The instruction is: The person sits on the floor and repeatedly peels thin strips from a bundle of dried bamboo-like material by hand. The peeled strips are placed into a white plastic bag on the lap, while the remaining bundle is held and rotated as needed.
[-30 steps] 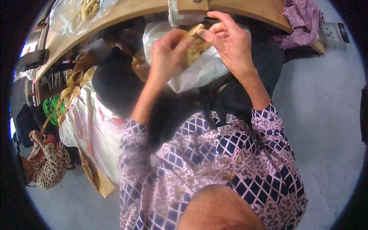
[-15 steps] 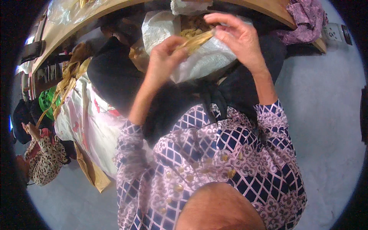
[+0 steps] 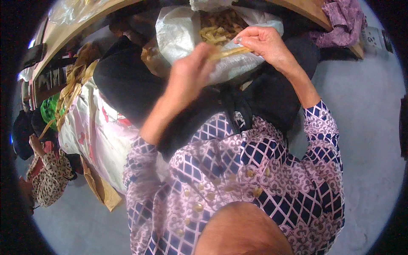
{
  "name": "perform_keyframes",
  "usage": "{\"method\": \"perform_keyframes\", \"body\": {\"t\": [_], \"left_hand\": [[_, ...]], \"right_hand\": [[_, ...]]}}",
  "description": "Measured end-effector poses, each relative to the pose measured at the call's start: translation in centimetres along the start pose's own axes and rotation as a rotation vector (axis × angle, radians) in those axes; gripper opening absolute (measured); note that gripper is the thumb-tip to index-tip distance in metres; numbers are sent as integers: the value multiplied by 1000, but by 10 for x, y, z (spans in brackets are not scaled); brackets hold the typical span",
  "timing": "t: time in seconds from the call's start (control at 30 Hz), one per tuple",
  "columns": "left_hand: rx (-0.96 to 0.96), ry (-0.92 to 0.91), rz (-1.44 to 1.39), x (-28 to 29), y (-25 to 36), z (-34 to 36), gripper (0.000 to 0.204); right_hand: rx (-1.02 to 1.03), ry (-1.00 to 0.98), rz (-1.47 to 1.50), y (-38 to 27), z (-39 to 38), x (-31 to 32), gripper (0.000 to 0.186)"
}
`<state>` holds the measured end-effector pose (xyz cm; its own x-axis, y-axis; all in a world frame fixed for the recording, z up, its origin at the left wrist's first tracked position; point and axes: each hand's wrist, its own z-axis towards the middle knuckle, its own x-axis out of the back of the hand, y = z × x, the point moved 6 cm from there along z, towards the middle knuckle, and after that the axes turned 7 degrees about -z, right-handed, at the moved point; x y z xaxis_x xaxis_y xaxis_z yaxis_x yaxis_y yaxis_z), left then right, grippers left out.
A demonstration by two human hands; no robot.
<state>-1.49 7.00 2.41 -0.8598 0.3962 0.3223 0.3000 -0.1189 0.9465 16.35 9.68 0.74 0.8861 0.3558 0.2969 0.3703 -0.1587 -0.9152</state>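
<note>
A narrow strip of dried yellow-brown leaf (image 3: 233, 52) stretches between my two hands above a white woven sack (image 3: 174, 32). My right hand (image 3: 265, 46) pinches its right end between thumb and fingertips. At the strip's left end is my left hand (image 3: 190, 72), curled and blurred by motion, its fingertips partly hidden. Inside the open sack, just beyond the hands, lie yellowish and brown pieces (image 3: 219, 32) of dried material. The sack rests between my dark-trousered legs.
A wooden table edge (image 3: 91, 25) curves across the top. Left of me lie a white patterned cloth (image 3: 100, 127), long dried strips (image 3: 72, 91) and brown cardboard (image 3: 102, 187). Another person's spotted sleeve (image 3: 53, 178) shows far left. Purple cloth (image 3: 340, 21) hangs at right, beside a clear container (image 3: 374, 37).
My right hand has moved slightly right and down, closing into a pinch. My left hand has turned and shifted right and down. The leaf between them now looks narrower.
</note>
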Motion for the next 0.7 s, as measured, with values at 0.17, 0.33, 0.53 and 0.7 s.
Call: {"method": "perform_keyframes", "body": {"t": [0.17,0.33,0.53,0.7], "left_hand": [[48,-343,-89,24,2,26,18],[153,-253,-483,6,-20,34,29],[520,-620,-1278,-42,-32,6,44],[445,-602,-1423,-55,-24,2,57]], "right_hand": [[-110,-623,306,-15,-37,-57,21],[16,-472,506,-50,-25,-51,34],[196,-185,213,-37,-3,-44,30],[166,-194,-193,-43,-13,-39,25]]}}
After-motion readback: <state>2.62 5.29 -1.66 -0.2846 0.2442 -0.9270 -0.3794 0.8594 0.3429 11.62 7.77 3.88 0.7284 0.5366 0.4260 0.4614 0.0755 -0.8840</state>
